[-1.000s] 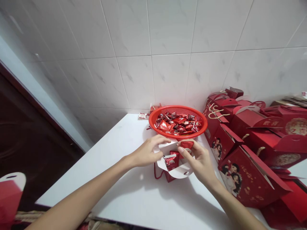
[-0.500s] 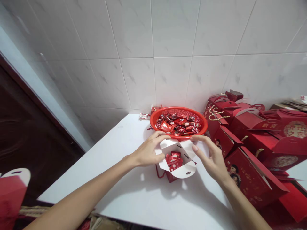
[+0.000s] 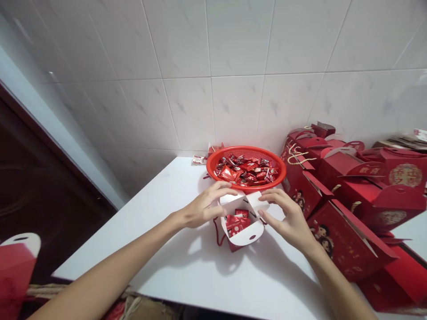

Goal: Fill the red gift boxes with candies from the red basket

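A small red gift box [image 3: 247,236] with a white inside stands upright on the white table [image 3: 173,266], its top flaps raised. Red wrapped packets [image 3: 237,225] lie inside it. My left hand [image 3: 203,205] is at the box's left flaps, thumb and fingers spread apart. On the other side, my right hand [image 3: 289,217] has its curved fingers apart, with the fingertips against the right flap. A red cord handle [image 3: 218,235] hangs at the box's left. Just behind the box is a red plastic basket [image 3: 211,172] of wrapped sweets.
Several red gift boxes [image 3: 353,240] with rope handles crowd the right side. Another red box [image 3: 16,266] shows at the lower left. A small printed packet [image 3: 198,160] lies left of the basket. The tiled wall [image 3: 187,115] rises behind the table.
The box's side flaps have come further inward between my hands, and the opening looks narrower. Both hands have moved slightly closer together. The whole view has shifted a little.
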The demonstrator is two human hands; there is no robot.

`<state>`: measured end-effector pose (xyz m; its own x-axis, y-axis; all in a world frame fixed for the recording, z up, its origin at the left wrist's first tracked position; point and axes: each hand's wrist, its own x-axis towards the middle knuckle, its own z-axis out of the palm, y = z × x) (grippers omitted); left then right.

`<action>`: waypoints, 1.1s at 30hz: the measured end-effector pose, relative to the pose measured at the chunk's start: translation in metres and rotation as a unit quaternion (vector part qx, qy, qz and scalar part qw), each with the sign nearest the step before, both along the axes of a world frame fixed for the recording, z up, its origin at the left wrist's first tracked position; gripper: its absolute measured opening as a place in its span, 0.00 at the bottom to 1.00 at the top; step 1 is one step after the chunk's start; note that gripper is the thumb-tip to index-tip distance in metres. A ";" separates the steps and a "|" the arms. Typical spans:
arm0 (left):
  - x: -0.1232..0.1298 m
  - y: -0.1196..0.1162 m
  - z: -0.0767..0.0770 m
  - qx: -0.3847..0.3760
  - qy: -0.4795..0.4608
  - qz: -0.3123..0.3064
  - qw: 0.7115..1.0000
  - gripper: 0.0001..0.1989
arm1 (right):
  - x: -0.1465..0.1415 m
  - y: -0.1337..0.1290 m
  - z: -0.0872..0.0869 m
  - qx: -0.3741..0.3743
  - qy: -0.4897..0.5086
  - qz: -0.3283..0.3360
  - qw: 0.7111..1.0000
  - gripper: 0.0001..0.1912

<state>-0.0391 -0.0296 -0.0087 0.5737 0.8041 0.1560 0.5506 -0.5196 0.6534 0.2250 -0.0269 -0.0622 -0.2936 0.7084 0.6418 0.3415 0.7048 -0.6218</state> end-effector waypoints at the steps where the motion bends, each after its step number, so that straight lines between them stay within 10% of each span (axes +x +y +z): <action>1: -0.001 0.000 0.000 -0.003 -0.004 0.000 1.000 0.22 | -0.001 -0.001 0.000 0.008 -0.003 0.000 1.000 0.06; 26: 0.013 -0.007 -0.014 0.023 -0.075 -0.004 0.997 0.37 | -0.016 -0.014 0.002 -0.025 0.022 0.098 0.995 0.07; 33: 0.013 -0.004 -0.015 0.034 -0.018 -0.033 0.999 0.10 | -0.005 -0.012 0.008 -0.022 -0.009 0.153 0.988 0.28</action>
<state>-0.0260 -0.0341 -0.0237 0.6183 0.7513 0.2308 0.4899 -0.5980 0.6343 0.2201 -0.0390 -0.0538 -0.5087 0.6117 0.6058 0.1280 0.7495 -0.6495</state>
